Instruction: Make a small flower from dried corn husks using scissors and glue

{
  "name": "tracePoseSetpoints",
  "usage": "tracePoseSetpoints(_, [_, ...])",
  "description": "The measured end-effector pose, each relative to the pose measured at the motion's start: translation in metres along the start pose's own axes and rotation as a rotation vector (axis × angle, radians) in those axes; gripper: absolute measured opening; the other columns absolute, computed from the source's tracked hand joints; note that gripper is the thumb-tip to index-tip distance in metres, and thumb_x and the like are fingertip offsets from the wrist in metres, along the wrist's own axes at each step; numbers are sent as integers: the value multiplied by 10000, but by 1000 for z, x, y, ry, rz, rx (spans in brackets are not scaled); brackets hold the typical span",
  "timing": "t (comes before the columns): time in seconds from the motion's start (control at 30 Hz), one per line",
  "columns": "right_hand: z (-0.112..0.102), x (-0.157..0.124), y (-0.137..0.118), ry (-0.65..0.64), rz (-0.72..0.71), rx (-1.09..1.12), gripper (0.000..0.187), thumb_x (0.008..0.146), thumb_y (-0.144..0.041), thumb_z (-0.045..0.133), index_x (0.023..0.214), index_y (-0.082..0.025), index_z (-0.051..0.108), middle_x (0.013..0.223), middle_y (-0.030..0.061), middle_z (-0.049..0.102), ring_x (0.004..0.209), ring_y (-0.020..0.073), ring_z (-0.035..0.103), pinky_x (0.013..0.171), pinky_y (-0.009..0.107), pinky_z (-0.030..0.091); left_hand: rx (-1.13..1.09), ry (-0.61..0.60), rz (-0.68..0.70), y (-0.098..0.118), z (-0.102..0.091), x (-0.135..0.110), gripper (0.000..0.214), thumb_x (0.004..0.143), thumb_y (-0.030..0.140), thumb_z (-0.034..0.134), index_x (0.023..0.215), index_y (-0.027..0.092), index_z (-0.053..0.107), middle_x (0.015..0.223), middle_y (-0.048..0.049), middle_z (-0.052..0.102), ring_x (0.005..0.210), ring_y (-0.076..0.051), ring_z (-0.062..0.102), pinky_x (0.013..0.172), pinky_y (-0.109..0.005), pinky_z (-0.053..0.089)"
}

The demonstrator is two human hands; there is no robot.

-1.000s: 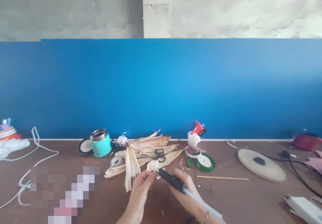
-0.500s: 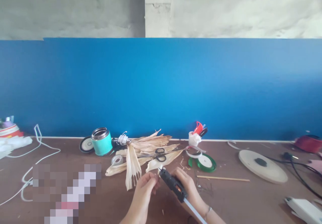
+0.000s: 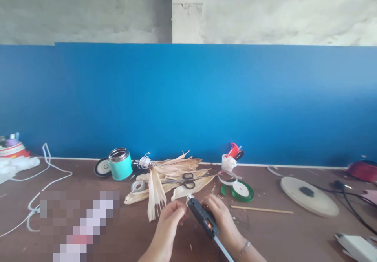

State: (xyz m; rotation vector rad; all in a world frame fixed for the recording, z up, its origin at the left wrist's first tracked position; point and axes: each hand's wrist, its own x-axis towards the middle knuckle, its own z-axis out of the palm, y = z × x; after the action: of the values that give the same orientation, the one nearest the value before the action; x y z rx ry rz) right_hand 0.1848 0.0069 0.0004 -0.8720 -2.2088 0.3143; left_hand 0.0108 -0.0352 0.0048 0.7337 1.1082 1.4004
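left hand: the left hand (image 3: 171, 219) has thumb and fingertips pressed together just beside the nozzle; whether anything sits between them cannot be told.
right hand: the right hand (image 3: 220, 217), a bracelet (image 3: 245, 247) at its wrist, wraps its fingers around a black glue gun (image 3: 203, 218).
glue gun: held off to the left side of the right hand, above the table (image 3: 129, 230), its tip near the left hand's fingertips.
long axis: slanting, from far left at the front to near right at the rear.
nozzle: the pale nozzle (image 3: 189, 196) points away from the wearer and leftward.
glue stick: a pale glue stick (image 3: 224, 249) juts from the gun's rear, toward the wearer, left of the right wrist.
husks: dried husks (image 3: 182, 163) spread beyond both hands; a fringed strip (image 3: 155, 191) lies just beyond and left of the left hand.
scissors: dark-handled scissors (image 3: 187, 180) rest on the husks, beyond the nozzle.
ribbon: a green ribbon spool (image 3: 242, 189) lies beyond and right of the right hand.
stick: a thin wooden stick (image 3: 262, 209) lies right of the right hand.
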Motion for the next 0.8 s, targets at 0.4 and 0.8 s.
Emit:
tracePoseSetpoints(0.4, [-5, 3, 7, 56, -116, -236, 137, 757, -296, 503, 804, -195, 424, 782, 19, 507, 689, 182, 459, 673, 305, 291, -176, -55, -35, 3, -1, -3, 253, 616, 367, 744, 592, 149, 620, 574, 13, 547, 564, -100, 442, 557, -224, 327])
tracePoseSetpoints(0.8, [-10, 6, -10, -55, -113, -194, 140, 702, -179, 524, 832, -191, 473, 769, 16, 519, 670, 174, 455, 659, 292, 280, 636, 57, 409, 5, -10, 1, 193, 751, 321, 619, 612, 188, 626, 620, -26, 598, 617, -177, 538, 613, -271, 394])
